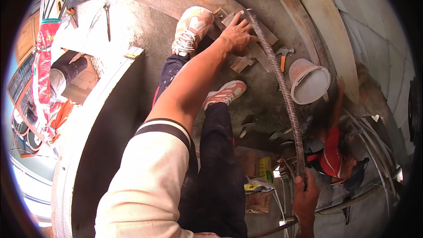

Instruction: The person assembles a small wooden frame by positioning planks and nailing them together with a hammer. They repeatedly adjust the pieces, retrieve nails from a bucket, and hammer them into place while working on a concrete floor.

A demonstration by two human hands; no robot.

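Observation:
A long ribbed steel bar [282, 79] runs from the wooden pieces at the top down to the lower right. Around its lower end, my right hand [307, 200] is closed. My left hand [238, 35] lies over short wooden pieces [240, 64], fingers spread, its fingertips beside the bar's bent upper end. What lies beneath that palm is hidden. My two pink-and-white shoes stand on either side of the lower arm area, one touching close to the wood. Just right of the bar lies a hammer [283, 59] with an orange handle.
A whitish bucket [310, 81] stands right of the hammer. Beyond it, a co-worker in red [331, 156] crouches, one arm reaching toward the bucket. Long boards [326, 26] lie at the upper right. On the left rises a pale-edged wall [97, 92]; another person is beyond it.

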